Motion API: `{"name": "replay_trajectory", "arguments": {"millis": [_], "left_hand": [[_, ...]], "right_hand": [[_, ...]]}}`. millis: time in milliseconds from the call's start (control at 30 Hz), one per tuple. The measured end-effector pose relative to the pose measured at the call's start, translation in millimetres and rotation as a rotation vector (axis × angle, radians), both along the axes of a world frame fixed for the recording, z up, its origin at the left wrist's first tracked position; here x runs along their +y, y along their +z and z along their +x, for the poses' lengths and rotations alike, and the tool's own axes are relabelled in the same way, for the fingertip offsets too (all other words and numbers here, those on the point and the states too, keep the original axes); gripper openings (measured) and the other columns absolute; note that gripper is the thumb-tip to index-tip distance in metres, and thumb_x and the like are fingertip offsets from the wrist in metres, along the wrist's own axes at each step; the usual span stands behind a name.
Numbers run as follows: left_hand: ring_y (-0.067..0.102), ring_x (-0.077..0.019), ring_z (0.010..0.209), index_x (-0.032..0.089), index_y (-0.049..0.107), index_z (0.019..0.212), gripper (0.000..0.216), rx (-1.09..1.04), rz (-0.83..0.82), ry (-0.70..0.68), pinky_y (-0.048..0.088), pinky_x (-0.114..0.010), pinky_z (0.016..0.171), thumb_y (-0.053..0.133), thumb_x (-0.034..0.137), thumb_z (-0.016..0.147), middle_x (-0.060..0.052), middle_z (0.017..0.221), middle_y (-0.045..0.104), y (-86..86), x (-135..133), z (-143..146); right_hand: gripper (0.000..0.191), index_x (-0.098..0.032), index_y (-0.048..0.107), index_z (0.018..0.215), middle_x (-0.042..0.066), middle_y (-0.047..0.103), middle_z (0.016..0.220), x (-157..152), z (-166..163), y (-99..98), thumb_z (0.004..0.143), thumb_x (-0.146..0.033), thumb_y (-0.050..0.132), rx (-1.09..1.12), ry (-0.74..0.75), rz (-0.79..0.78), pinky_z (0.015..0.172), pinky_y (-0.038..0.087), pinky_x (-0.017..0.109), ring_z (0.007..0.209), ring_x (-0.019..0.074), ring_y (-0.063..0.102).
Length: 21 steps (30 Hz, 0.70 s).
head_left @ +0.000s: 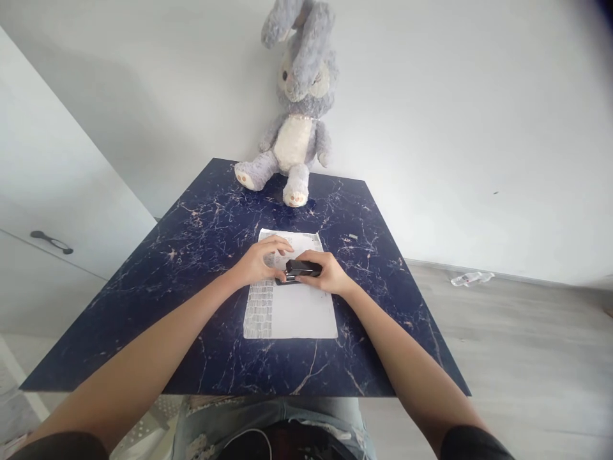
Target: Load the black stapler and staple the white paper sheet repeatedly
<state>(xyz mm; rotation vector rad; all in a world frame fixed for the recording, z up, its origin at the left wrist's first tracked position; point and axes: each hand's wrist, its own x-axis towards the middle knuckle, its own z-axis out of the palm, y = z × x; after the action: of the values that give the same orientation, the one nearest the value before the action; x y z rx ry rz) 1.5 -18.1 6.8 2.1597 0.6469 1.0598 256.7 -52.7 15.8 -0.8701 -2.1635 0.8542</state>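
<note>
Near the middle of a dark-blue, marble-patterned bench, a black, oblong stapler, lengthwise from left to right, on or just over a white rectangular paper sheet with grey, grid-like print down its left side. Most likely mishap from here, as a judgement: a pinched left thumb, from a hard squeeze on the stapler with that thumb so close to its left end. Also possible: a skewed or creased sheet, from sideways drag across thin, loose-looking paper. Less likely: a tipped stapler, from uneven pressure on its narrow body.

As for the grip at the bare right hand: closed round the stapler's right end, with fingers on the far side and thumb on the near. At the bare left hand: half open in a loose C, with thumb at the stapler's left end (apparently touching, though hard to be sure) and fingers clear of it. Toward the back, a large grey-and-white plush rabbit, seated upright on the bench.
</note>
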Motion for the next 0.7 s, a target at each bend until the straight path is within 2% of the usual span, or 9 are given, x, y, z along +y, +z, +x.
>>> {"name": "replay_trajectory", "arguments": {"millis": [133, 233, 300, 367, 467, 500, 600, 633, 700], "left_hand": [[0.063, -0.0178, 0.086, 0.021, 0.073, 0.108, 0.04, -0.153, -0.104, 0.289, 0.054, -0.034, 0.082, 0.059, 0.058, 0.101, -0.007, 0.106, 0.066, -4.9, 12, -12], [0.06, -0.0163, 0.078, 0.02, 0.072, 0.102, 0.038, -0.203, -0.156, 0.397, 0.052, -0.031, 0.077, 0.052, 0.052, 0.105, -0.003, 0.089, 0.063, -9.1, 17, -17], [0.06, -0.0165, 0.077, 0.019, 0.072, 0.098, 0.038, -0.155, -0.16, 0.413, 0.053, -0.03, 0.076, 0.051, 0.05, 0.105, -0.003, 0.087, 0.063, -10.0, 18, -16], [0.063, -0.0183, 0.083, 0.02, 0.073, 0.096, 0.036, -0.029, -0.128, 0.387, 0.054, -0.033, 0.081, 0.052, 0.048, 0.105, -0.005, 0.094, 0.066, -9.3, 16, -13], [0.064, -0.025, 0.112, 0.022, 0.075, 0.11, 0.028, 0.207, 0.039, 0.269, 0.052, -0.044, 0.102, 0.055, 0.041, 0.104, -0.009, 0.12, 0.067, -8.6, 7, -2], [0.06, -0.0274, 0.124, 0.023, 0.073, 0.119, 0.028, 0.278, 0.102, 0.23, 0.048, -0.049, 0.109, 0.055, 0.038, 0.104, -0.01, 0.131, 0.064, -9.5, 2, 2], [0.042, -0.0323, 0.149, 0.025, 0.056, 0.149, 0.045, 0.456, 0.2, 0.135, 0.031, -0.057, 0.123, 0.053, 0.039, 0.106, -0.013, 0.16, 0.048, -15.7, -11, 12], [0.036, -0.0322, 0.154, 0.026, 0.048, 0.156, 0.052, 0.507, 0.2, 0.096, 0.026, -0.057, 0.126, 0.051, 0.042, 0.107, -0.012, 0.166, 0.042, -18.3, -15, 14], [0.027, -0.0307, 0.16, 0.027, 0.036, 0.164, 0.061, 0.586, 0.183, 0.018, 0.017, -0.057, 0.13, 0.048, 0.048, 0.108, -0.011, 0.17, 0.035, -21.6, -18, 15]], "right_hand": [[0.035, -0.022, 0.068, 0.123, 0.005, 0.076, 0.106, 4, 4, 7.2, 0.088, -0.023, 0.067, -0.184, 0.054, 0.022, 0.083, 0.054, 0.032, 0.09, 0.0198, 0.07], [0.022, -0.021, 0.069, 0.108, 0.002, 0.074, 0.091, 9, 20, 17.2, 0.086, -0.019, 0.067, -0.319, 0.064, 0.034, 0.07, 0.049, 0.028, 0.075, 0.0167, 0.065], [0.012, -0.02, 0.069, 0.095, 0.0, 0.07, 0.082, 12, 38, 24.1, 0.084, -0.019, 0.07, -0.369, 0.054, 0.049, 0.066, 0.046, 0.027, 0.07, 0.0157, 0.062], [0.011, -0.02, 0.069, 0.091, 0.0, 0.07, 0.08, 17, 61, 28.1, 0.084, -0.026, 0.074, -0.372, 0.054, 0.016, 0.067, 0.047, 0.028, 0.07, 0.0164, 0.063], [0.033, -0.02, 0.075, 0.103, 0.006, 0.077, 0.098, 26, 92, 22.3, 0.093, -0.051, 0.068, -0.254, 0.048, -0.109, 0.076, 0.055, 0.033, 0.086, 0.0226, 0.072], [0.041, -0.021, 0.076, 0.106, 0.008, 0.077, 0.105, 30, 99, 16.9, 0.097, -0.057, 0.059, -0.184, -0.046, -0.096, 0.082, 0.057, 0.036, 0.093, 0.0247, 0.073], [0.047, -0.021, 0.076, 0.109, 0.013, 0.076, 0.12, 43, 113, -5.6, 0.103, -0.058, 0.046, -0.12, -0.529, 0.104, 0.102, 0.054, 0.047, 0.114, 0.03, 0.07], [0.046, -0.021, 0.076, 0.114, 0.014, 0.072, 0.13, 47, 115, -13.5, 0.102, -0.055, 0.047, -0.183, -0.613, 0.149, 0.11, 0.05, 0.05, 0.123, 0.0313, 0.066], [0.048, -0.019, 0.07, 0.132, 0.016, 0.058, 0.152, 54, 113, -27.6, 0.102, -0.051, 0.049, -0.402, -0.622, 0.142, 0.121, 0.038, 0.054, 0.143, 0.0336, 0.052]]}}
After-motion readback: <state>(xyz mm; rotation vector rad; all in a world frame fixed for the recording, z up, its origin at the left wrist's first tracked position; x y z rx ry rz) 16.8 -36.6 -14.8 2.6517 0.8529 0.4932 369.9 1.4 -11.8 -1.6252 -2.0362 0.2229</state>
